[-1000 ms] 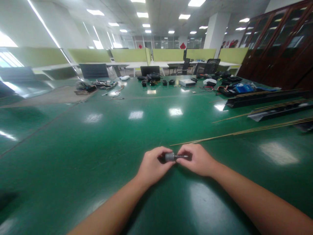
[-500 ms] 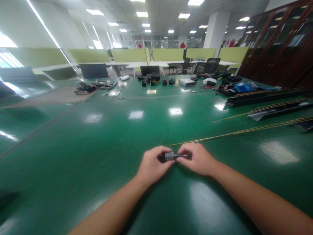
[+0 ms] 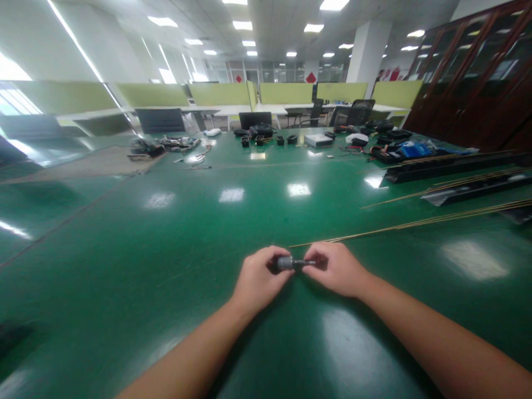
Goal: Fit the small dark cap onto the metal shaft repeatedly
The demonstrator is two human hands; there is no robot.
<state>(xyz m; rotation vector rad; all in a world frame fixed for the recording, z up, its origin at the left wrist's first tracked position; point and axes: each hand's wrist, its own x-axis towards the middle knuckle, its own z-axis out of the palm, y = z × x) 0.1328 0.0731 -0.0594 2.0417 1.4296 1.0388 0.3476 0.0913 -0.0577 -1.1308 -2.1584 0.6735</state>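
Observation:
Between my hands, low over the green table, lies a short tool (image 3: pixel 285 263) with a grey barrel, a dark collar and a thin metal shaft pointing right. It looks like a stubby screwdriver or bit holder, but its exact kind is unclear. My left hand (image 3: pixel 258 280) is closed around the barrel end, hiding its left part. The thumb and fingers of my right hand (image 3: pixel 332 270) pinch about the thin shaft near its tip; how firmly they touch it is hard to see.
Thin brass-coloured rods (image 3: pixel 374 228) run rightward just beyond my right hand. Black metal channels (image 3: pixel 440 168) lie at the right. Along the far side of the green table (image 3: pixel 187 221) are small black parts (image 3: pixel 260 140), a white box (image 3: pixel 318 139) and a pile of electronics (image 3: pixel 178 143).
My right fingers have slid slightly along the shaft toward its tip, so more of the dark collar shows. The tool and my left hand have shifted a little left.

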